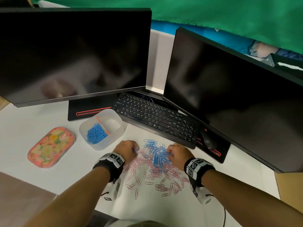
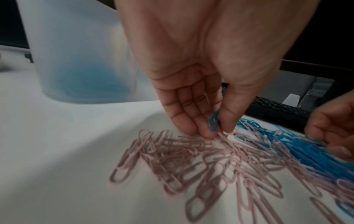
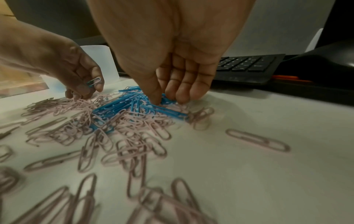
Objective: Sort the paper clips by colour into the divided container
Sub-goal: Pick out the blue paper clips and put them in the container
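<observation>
Blue paper clip sits pinched in the left hand; right hand digs fingertips into the blue heap, grasp unclear. Blue-picking step; next, carry it forward-left into the divided container, blue side

The white desk carries loose pink paper clips and blue paper clips at lower centre, a translucent divided container and floral tray at left, and a keyboard, mouse and two monitors above.
</observation>
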`<state>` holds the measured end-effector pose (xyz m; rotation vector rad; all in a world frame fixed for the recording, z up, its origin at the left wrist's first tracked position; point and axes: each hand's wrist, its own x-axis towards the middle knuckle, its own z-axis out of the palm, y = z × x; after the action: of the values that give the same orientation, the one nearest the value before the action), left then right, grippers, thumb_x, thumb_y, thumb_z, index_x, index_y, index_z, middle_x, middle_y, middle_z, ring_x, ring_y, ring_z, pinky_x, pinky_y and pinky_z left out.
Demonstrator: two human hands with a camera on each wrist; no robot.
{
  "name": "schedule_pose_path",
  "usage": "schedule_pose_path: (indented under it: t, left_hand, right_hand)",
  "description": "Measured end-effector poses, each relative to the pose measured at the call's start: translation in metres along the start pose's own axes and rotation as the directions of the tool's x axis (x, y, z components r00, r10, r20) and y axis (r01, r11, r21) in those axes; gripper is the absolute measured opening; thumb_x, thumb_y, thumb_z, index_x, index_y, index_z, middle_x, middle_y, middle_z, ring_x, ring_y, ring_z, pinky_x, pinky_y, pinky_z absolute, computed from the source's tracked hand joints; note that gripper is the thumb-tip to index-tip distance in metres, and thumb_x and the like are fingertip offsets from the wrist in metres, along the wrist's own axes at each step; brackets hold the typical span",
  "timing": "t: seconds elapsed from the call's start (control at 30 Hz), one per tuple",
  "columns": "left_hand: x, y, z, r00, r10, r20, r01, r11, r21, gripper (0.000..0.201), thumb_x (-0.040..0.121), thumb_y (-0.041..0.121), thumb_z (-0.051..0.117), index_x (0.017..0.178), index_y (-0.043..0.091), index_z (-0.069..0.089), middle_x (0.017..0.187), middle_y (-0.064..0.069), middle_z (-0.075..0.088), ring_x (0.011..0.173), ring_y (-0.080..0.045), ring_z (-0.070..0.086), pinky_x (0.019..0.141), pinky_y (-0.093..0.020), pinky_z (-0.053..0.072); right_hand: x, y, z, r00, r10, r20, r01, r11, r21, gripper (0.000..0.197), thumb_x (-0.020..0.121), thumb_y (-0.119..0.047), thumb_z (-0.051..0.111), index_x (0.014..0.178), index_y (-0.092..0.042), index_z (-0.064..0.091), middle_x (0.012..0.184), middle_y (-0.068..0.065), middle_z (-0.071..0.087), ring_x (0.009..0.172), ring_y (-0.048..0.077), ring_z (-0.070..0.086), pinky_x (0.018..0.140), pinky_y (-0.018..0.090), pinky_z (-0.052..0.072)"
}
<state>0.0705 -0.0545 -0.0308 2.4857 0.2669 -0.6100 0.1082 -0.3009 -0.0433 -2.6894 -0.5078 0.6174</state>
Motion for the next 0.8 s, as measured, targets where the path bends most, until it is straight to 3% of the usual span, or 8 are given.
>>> schedule_pose_path:
  t: [0.13,0.3,0.4,0.47,0.57,0.63,0.8]
  left_hand:
    - [-0.002,0.001,-0.003,1.000,-0.014,-0.024,0.012,0.996,-0.093,0.012,0.083,0.018,0.062,0.085,0.026,0.072,0.080,0.012,0.067,0.077,-0.010,0.061,0.070,-0.019,0.043]
    - [-0.001,0.002,-0.006,0.999,-0.043,-0.010,0.040,0.969,-0.245,0.017,0.085,0.016,0.062,0.071,0.019,0.072,0.062,0.010,0.067,0.061,-0.006,0.059,0.057,-0.016,0.042]
    - [0.002,0.002,-0.005,0.998,-0.067,0.014,0.068,0.922,-0.380,0.021,0.086,0.006,0.053,0.079,0.019,0.069,0.064,0.003,0.071,0.065,-0.015,0.067,0.067,-0.027,0.056]
    - [0.004,0.003,-0.004,0.997,-0.066,0.027,0.071,0.881,-0.469,0.031,0.084,-0.003,0.046,0.090,0.022,0.063,0.068,-0.002,0.074,0.074,-0.023,0.072,0.074,-0.035,0.059]
    - [0.008,0.009,-0.004,0.998,-0.057,0.019,0.059,0.849,-0.525,0.037,0.081,-0.009,0.040,0.092,0.021,0.057,0.072,-0.005,0.074,0.072,-0.024,0.070,0.067,-0.030,0.051]
    - [0.012,0.014,-0.003,0.997,-0.073,0.019,0.071,0.825,-0.560,0.036,0.080,-0.010,0.036,0.090,0.016,0.057,0.073,-0.008,0.073,0.065,-0.023,0.066,0.064,-0.028,0.048]
    - [0.025,0.021,-0.005,0.991,-0.082,0.109,0.134,0.728,-0.673,0.028,0.086,-0.011,0.033,0.091,0.005,0.055,0.074,-0.012,0.065,0.053,-0.019,0.055,0.050,-0.024,0.047]
  right_hand:
    - [-0.009,0.004,0.000,0.999,0.029,-0.027,-0.027,0.997,0.071,0.008,0.084,-0.021,0.063,0.086,-0.015,0.066,0.083,-0.006,0.052,0.079,0.017,0.057,0.071,0.026,0.046]
    - [-0.014,0.006,-0.001,0.995,0.095,-0.034,-0.083,0.961,0.265,0.008,0.081,-0.011,0.064,0.076,-0.013,0.070,0.069,-0.011,0.057,0.066,0.009,0.056,0.065,0.023,0.047]
    - [-0.016,0.004,-0.007,0.988,0.155,0.009,-0.145,0.899,0.413,0.013,0.082,-0.005,0.063,0.076,-0.015,0.067,0.062,-0.012,0.061,0.058,0.000,0.058,0.058,0.011,0.046]
    - [-0.018,0.003,-0.011,0.982,0.183,0.055,-0.184,0.829,0.528,0.016,0.082,-0.003,0.062,0.084,-0.019,0.065,0.060,-0.006,0.063,0.052,0.001,0.058,0.057,0.014,0.048]
    - [-0.016,0.003,-0.015,0.968,0.216,0.128,-0.246,0.719,0.650,0.022,0.084,0.000,0.058,0.097,-0.018,0.059,0.064,0.003,0.064,0.053,0.013,0.060,0.055,0.022,0.050]
    - [-0.013,0.001,-0.018,0.954,0.252,0.164,-0.291,0.639,0.712,0.019,0.086,0.004,0.053,0.094,-0.013,0.059,0.066,0.007,0.064,0.054,0.018,0.060,0.057,0.027,0.051]
    - [-0.006,-0.006,-0.024,0.920,0.299,0.255,-0.341,0.287,0.895,0.024,0.085,0.009,0.036,0.080,-0.005,0.055,0.064,0.013,0.053,0.054,0.024,0.056,0.055,0.030,0.050]
